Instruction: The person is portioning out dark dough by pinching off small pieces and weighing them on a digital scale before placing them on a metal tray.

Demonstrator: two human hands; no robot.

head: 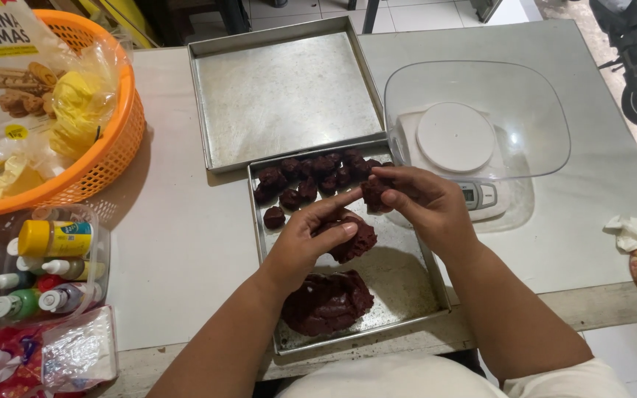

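With your right hand (425, 203) pinching the small dough piece (372, 193) and your left hand (311, 239) gripping the lump (359, 239), roll gently at frame centre, above the tray (407, 284).

Near tray (407, 291) holds dough mass (327, 301) in front, small balls (311, 180) behind; empty tray (285, 96) beyond it; scale (457, 140), apparently under bowl (532, 110), right; basket (105, 158) left.

A single view comes from a camera worn on the person's head, looking steeply down and forward across the tabletop (186, 243). It sits close: both forearms enter from the bottom edge, and the near metal tray (407, 287) fills the centre. Beyond that tray the view reaches the tabletop's far edge and tiled floor.
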